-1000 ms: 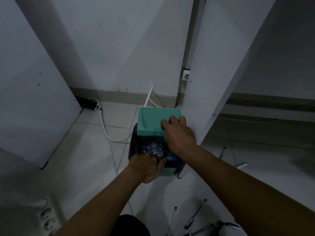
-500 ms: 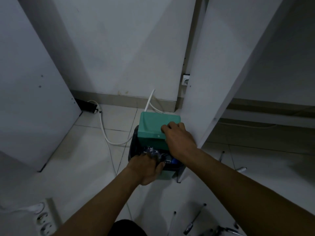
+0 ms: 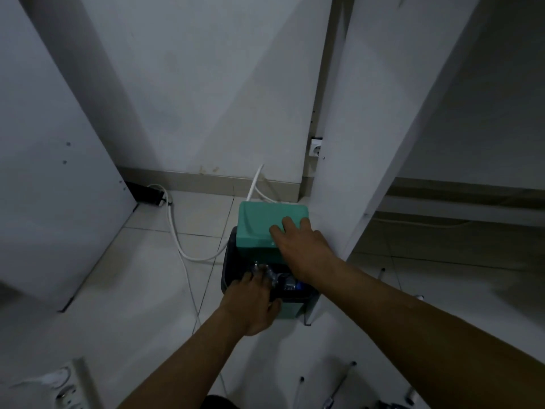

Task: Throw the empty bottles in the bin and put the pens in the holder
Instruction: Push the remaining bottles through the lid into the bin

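Currently, in the head view, the right hand [image 3: 300, 246] rests flat and open on the teal lid [image 3: 265, 222], tilting it back. The left hand [image 3: 250, 305] presses a crumpled bottle [image 3: 274, 277] into the bin [image 3: 228, 270]; its grip cannot be determined. Bottle lies directly beyond the left fingers. Pens [image 3: 339, 388] lie near-right on the floor, closer to the right arm.

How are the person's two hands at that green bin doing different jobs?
The right hand lies flat on the bin's raised green lid, fingers spread; the left hand reaches into the bin's opening, pressing on crumpled clear bottles. The right sits higher and farther away; the left lower, nearer. Both touch the same bin.
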